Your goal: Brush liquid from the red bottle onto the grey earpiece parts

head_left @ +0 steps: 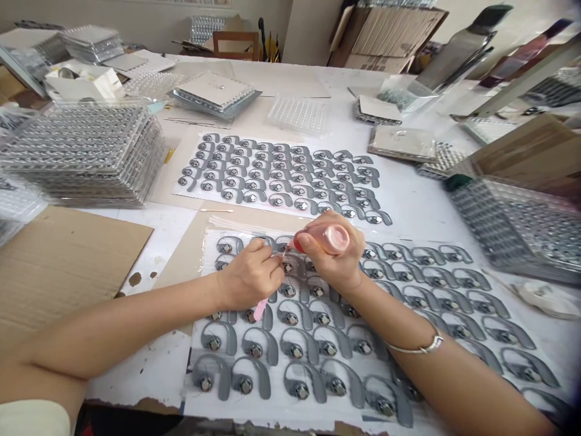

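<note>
Left forearm enters from 8 o'clock, right forearm from 4 o'clock. Left hand pinches, fingers curled; right hand closed in a firm grip, thumb forward. Hands just beside each other.

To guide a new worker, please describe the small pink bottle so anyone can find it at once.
On the white table, find the nearer sheet of grey hooks. Over it, the right hand grips a pink bottle. Its red tip stands out among the grey.
</note>
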`<state>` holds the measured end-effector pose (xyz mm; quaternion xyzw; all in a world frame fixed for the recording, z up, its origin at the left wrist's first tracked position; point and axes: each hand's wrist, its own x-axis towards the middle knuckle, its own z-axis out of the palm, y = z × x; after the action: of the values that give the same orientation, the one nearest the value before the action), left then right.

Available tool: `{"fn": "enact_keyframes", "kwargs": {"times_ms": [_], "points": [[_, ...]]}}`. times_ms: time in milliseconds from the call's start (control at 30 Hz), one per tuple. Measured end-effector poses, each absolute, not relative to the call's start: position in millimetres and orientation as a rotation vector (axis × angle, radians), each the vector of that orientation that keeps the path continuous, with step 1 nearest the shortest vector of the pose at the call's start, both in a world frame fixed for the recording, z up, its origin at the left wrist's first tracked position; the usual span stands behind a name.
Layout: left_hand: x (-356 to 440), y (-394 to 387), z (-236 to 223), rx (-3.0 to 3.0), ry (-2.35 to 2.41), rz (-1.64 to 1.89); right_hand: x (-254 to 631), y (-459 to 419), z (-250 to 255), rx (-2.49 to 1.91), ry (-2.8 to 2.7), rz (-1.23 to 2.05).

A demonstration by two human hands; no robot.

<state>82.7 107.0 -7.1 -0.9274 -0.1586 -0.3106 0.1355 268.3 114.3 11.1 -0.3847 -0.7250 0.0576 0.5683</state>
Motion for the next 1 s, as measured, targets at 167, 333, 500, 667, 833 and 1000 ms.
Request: {"fn": "enact_keyframes", "kwargs": {"times_ms": [167,333,500,667,833,1000], "points": [[82.2,107.1,-7.4,-2.711,-0.467,-0.846,268.5,114.7,10.5,-0.916,-1.705,0.122],[82.4,107.2,-6.7,-2.692,-0.469,-0.878,269.1,115.5,11.0,-0.892,-1.724,0.074],[82.1,107.0,-7.2,-2.7,-0.473,-0.87,269.6,115.7,11.5,-0.852,-1.757,0.02],[81.7,107.0,-8.1,-2.714,-0.484,-0.846,271.0,116.0,9.6,-0.86,-1.761,-0.002],[82.2,108.3,-6.5,-2.698,-0.488,-0.906,272.8,115.1,7.4,-0.869,-1.697,0.009],[82.1,108.5,-6.8,-2.699,-0.499,-0.919,273.8,113.7,8.5,-0.868,-1.637,0.011]]}}
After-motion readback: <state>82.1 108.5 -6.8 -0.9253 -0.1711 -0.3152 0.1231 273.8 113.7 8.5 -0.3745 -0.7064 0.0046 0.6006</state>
